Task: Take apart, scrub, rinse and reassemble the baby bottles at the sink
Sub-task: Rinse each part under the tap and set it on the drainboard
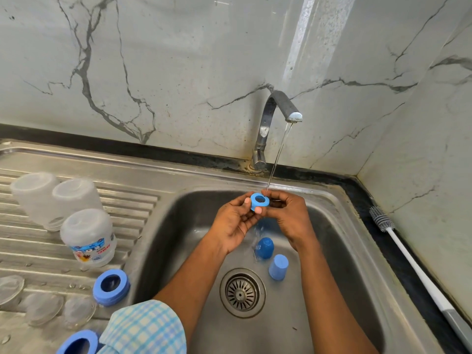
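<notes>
Your left hand (233,223) and right hand (288,218) both hold the ring (260,202) above the sink (339,251), directly under the stream from the tap (274,111). The left thumb and fingertips pinch its near wall. The right fingers curl against its far side. Treat the ring as light, rigid plastic: it should tolerate a firm pinch without flexing, but it is wet and probably slippery. Grip it across the outer wall, thumb opposite fingers, rather than by the flat top face. Whether the wall is ribbed cannot be made out. Turn it so that water runs through the central hole. If it slips, expect it to land in the basin among the caps (264,247), close to the drain (242,292); damage is unlikely. The bottles (89,236) stand inverted on the drainboard (132,208) to your left, with the other rings (111,287) near the basin edge. The bottles look thin-walled and light, so take each round the body.
</notes>
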A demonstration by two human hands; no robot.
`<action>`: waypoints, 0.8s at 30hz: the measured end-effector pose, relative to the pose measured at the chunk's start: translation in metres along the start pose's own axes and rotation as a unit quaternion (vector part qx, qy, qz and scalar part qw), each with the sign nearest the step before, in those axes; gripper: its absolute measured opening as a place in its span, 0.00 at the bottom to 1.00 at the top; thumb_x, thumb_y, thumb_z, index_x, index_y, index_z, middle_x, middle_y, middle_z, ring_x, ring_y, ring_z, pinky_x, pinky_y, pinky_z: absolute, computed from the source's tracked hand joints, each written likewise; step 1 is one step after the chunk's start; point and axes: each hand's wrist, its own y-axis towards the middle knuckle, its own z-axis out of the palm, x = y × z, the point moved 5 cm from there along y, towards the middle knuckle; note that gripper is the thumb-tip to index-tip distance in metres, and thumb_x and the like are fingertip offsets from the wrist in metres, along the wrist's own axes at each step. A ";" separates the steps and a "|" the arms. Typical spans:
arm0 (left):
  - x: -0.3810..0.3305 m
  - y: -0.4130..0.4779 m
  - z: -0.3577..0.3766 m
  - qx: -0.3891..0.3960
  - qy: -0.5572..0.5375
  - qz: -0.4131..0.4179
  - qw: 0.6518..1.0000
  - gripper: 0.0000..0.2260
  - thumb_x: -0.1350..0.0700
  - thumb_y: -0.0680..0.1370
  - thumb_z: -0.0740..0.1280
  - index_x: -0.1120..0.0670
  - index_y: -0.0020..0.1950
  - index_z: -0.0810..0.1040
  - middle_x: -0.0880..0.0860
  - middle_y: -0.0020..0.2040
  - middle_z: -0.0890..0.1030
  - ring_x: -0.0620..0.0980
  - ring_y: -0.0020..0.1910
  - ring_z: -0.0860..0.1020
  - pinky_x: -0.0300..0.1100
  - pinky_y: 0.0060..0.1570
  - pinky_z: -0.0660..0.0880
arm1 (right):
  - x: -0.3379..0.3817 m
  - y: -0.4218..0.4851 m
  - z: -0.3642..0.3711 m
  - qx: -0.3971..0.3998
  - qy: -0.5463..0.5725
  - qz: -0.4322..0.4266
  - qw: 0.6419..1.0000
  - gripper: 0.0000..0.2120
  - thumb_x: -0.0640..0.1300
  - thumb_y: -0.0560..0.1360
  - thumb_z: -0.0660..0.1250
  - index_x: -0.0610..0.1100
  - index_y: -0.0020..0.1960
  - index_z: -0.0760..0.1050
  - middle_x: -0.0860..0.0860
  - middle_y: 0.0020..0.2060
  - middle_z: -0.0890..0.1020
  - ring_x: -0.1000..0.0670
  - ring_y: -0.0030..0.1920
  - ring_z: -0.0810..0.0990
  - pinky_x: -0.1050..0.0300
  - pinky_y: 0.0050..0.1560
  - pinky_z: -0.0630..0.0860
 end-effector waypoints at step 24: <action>-0.014 -0.001 -0.002 0.020 0.303 0.144 0.942 0.14 0.67 0.81 0.63 0.54 0.61 0.81 0.53 0.56 0.84 0.49 0.56 0.83 0.39 0.52 0.80 | -0.009 0.003 0.014 -0.079 -0.128 -0.019 0.989 0.05 0.44 0.73 0.73 0.45 0.46 0.78 0.52 0.40 0.81 0.55 0.43 0.80 0.69 0.40 0.76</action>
